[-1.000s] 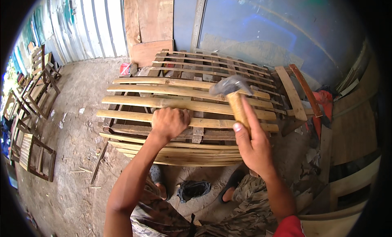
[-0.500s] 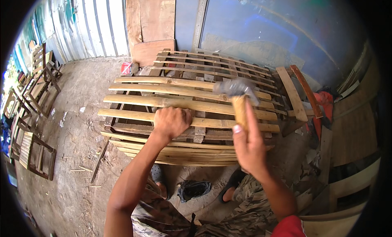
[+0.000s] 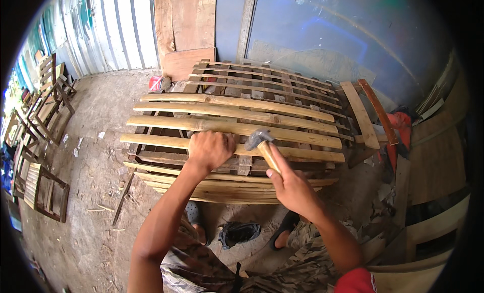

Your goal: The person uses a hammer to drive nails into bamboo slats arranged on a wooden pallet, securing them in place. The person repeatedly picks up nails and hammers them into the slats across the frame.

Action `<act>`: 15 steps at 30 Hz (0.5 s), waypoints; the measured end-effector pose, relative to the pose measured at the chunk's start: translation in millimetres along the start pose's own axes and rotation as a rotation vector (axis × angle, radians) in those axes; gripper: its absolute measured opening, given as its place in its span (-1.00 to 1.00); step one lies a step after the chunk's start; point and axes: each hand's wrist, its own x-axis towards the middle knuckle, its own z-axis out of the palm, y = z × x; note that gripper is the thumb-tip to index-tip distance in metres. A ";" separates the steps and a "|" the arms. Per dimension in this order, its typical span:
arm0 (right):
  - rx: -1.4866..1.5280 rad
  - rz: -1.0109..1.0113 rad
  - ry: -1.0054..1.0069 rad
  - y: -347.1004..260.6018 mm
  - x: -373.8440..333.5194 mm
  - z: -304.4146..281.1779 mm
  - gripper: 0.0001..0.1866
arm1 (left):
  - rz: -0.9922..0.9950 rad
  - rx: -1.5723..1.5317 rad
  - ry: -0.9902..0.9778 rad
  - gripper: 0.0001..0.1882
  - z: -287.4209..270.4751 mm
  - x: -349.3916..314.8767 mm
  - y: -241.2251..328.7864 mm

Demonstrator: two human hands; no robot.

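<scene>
You wear loose camouflage trousers [image 3: 201, 265] patterned in brown, tan and grey, with a black cord [image 3: 238, 277] at their front. Right of the trousers shows your red sleeve [image 3: 354, 282], white-striped; past their legs, your perforated dark grey left clog [image 3: 193, 212].

Left arm [image 3: 165, 217]: extended forward, wrist bent | left hand [image 3: 210, 151]: back uppermost, fingers [image 3: 230, 141] curled under | right arm [image 3: 339, 238]: angled inward | right hand [image 3: 297, 192]: clenched, thumb pointing forward.
</scene>
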 end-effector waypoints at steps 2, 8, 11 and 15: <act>-0.042 0.230 -0.161 -21.0 12.0 -20.0 -0.38 | -0.010 0.032 -0.001 -0.43 1.6 -1.2 -12.9; 0.188 0.071 0.230 -25.8 11.6 -21.5 -0.39 | -0.061 -0.003 -0.048 -0.42 -14.0 -3.3 -1.8; 0.004 0.014 0.027 -8.2 5.6 -7.8 -0.36 | -0.053 -0.014 -0.044 -0.42 -13.9 -2.7 1.8; -0.031 0.108 -0.124 -26.3 16.2 -19.4 -0.37 | -0.049 -0.011 -0.020 -0.42 -11.5 -2.4 -6.1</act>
